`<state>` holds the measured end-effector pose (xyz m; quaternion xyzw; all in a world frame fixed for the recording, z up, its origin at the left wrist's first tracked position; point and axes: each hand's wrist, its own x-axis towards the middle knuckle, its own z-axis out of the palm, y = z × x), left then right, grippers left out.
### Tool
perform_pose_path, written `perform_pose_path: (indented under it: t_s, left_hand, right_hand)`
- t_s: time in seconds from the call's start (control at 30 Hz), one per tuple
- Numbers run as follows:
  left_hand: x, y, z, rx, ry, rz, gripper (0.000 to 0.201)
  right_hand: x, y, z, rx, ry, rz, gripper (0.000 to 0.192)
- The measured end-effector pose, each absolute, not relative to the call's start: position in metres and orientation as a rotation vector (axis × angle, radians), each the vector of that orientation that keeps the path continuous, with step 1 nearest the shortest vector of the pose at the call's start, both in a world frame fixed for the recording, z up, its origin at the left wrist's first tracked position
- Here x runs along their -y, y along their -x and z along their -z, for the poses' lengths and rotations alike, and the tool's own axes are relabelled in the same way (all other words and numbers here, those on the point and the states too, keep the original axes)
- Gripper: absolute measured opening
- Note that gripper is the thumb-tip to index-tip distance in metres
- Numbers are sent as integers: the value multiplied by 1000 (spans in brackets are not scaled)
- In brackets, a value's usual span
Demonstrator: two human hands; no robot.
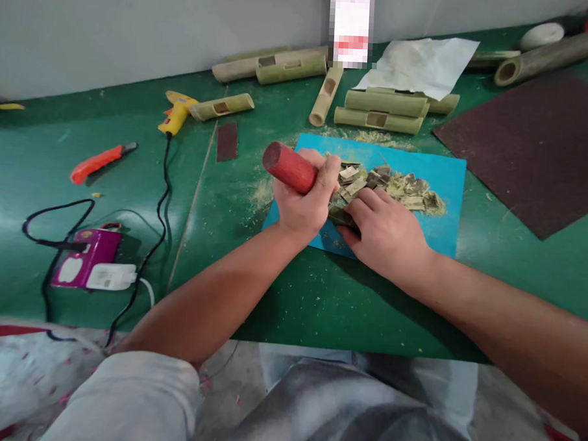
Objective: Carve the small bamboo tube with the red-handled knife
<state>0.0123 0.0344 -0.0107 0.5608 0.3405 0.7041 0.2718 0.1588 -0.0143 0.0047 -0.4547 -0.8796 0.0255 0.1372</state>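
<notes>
Both forearms are reaching far over the green table [320, 299]. Left hand [302, 204] is clenching a red wooden handle [290, 168]; right hand [385, 234] is pinning a bamboo piece [340, 216] on the blue mat's [446, 181] near-left corner. Cutting seems underway; steady pressing comes next.

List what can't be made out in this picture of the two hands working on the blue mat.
- Tool end of the red handle: hidden inside the left hand, head view.
- Piece under the right hand: mostly covered by both hands.
- Object at the wall: blurred out.
- Brown sheet and long bamboo tube: cut off by the right edge.
- Label on the white charger: too small to read.
</notes>
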Motion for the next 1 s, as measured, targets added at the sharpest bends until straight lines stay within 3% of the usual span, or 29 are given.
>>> perform_pose_path:
  t_s: [0.5,0.7,1.0]
  left_hand:
    - [-38,-8,10,-1012,-1660,-1770,52]
    - [-35,-11,5,-1040,-1682,-1748,45]
    - [-38,-12,6,-1096,-1389,-1704,46]
  right_hand:
    - [14,-159,-3,2495,1312,-91,16]
    - [10,-161,-1,2472,1275,-151,15]
    - [6,-163,-3,2468,1295,-211,16]
